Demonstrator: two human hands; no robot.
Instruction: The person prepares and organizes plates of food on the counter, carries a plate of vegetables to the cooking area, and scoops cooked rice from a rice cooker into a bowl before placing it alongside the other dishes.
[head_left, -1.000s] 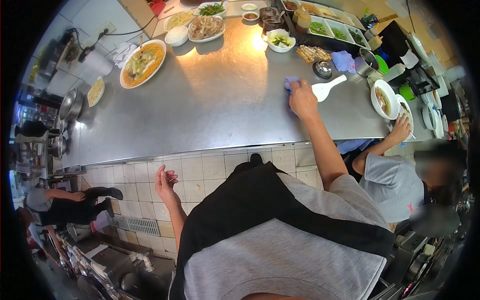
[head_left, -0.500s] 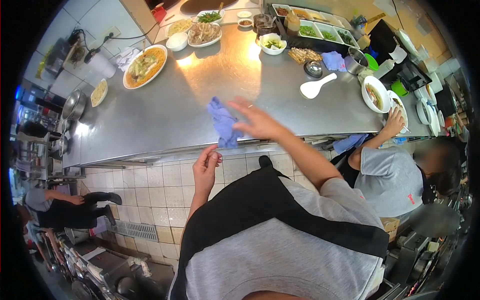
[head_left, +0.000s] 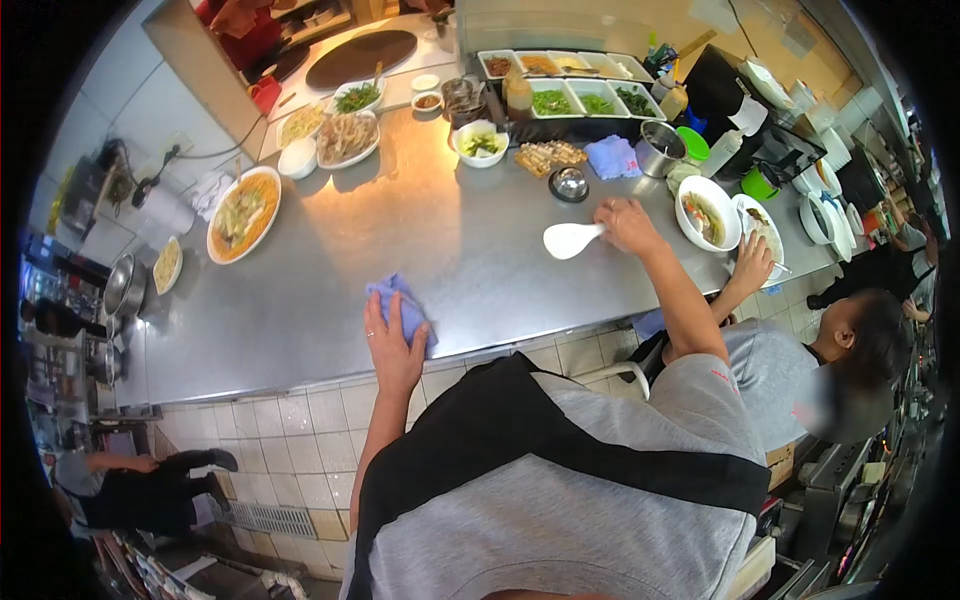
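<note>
A crumpled blue cloth (head_left: 405,312) lies on the steel counter (head_left: 300,300) near its front edge. Spread over the cloth, my left hand (head_left: 394,345) presses it to the metal. My right hand (head_left: 628,226) has its fingers closed round the handle end of a white rice paddle (head_left: 572,240), whose broad end points left. Behind the paddle are a silver call bell (head_left: 568,185) and a second blue cloth (head_left: 612,157). A white soup bowl (head_left: 708,215) stands to the right of my right hand.
A co-worker (head_left: 775,370) at the right has a hand by a white plate (head_left: 760,236). Dishes include a noodle plate (head_left: 243,215), a meat plate (head_left: 347,138) and a cucumber bowl (head_left: 480,144). Topping trays (head_left: 570,84) line the back. Metal bowls (head_left: 122,286) stand far left.
The blue cloth passed from my right hand to my left hand, now on the counter. My right hand has moved right onto the paddle. The view has shifted, showing more of the back.
</note>
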